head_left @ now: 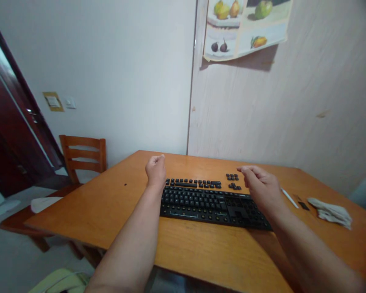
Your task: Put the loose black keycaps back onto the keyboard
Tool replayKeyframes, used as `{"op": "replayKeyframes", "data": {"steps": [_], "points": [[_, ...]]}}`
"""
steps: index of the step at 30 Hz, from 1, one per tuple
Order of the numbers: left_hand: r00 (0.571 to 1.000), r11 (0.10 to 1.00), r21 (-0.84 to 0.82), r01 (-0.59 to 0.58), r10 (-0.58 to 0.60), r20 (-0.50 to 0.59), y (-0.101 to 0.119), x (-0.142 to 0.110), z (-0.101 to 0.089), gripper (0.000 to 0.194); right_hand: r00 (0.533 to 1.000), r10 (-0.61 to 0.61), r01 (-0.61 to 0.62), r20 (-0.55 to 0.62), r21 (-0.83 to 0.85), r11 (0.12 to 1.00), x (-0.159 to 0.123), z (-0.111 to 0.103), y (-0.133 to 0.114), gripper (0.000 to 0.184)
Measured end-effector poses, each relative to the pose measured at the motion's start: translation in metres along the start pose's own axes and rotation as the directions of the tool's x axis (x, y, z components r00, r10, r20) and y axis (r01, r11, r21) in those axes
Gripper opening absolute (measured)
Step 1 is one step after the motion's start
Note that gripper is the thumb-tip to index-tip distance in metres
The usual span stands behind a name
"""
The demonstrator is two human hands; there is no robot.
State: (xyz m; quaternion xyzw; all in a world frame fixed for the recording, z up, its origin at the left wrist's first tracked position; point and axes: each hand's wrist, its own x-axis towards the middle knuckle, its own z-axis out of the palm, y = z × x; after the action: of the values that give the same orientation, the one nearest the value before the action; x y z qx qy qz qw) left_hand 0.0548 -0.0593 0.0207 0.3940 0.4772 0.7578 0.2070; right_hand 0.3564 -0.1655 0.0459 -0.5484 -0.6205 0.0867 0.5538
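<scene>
Keyboard point(198, 200) on table point(207, 248), partly stripped. Left hand point(156, 171) raised by its left end, fingers curled; right hand point(262, 187) by its right end, fingertips together. Held contents: cannot tell. Loose keys point(186, 184) in rows just beyond.

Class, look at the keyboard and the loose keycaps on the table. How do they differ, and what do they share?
The keyboard is one long piece, while the loose keycaps are many small separate pieces, set out in groups. The keyboard lies nearer the person; the loose keycaps lie beyond it. The keyboard has keys attached in its middle, whereas the loose keycaps are detached. Both are dark and rest on the wooden table.
</scene>
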Motion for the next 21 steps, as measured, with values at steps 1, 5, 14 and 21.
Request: {"op": "replayKeyframes", "data": {"steps": [1,5,14,21], "points": [[0.999,1.000,-0.010,0.012,-0.013,-0.038,0.001,0.002,-0.001,0.025,1.000,0.000,0.000,-0.030,0.002,1.000,-0.001,0.001,0.007,0.040],[0.989,0.997,-0.030,0.065,-0.068,-0.135,0.007,0.012,-0.004,0.026,0.994,-0.079,0.071,-0.073,-0.103,0.992,-0.008,0.005,0.033,0.038],[0.995,0.983,0.182,0.020,-0.037,0.088,0.010,0.045,-0.039,0.026,0.986,-0.165,0.149,-0.032,-0.282,0.948,-0.018,-0.003,0.035,0.038],[0.938,0.927,0.374,-0.004,-0.126,0.324,-0.028,0.050,-0.089,0.028,0.977,-0.213,0.200,-0.022,-0.255,0.946,-0.027,-0.005,0.014,0.033]]}}
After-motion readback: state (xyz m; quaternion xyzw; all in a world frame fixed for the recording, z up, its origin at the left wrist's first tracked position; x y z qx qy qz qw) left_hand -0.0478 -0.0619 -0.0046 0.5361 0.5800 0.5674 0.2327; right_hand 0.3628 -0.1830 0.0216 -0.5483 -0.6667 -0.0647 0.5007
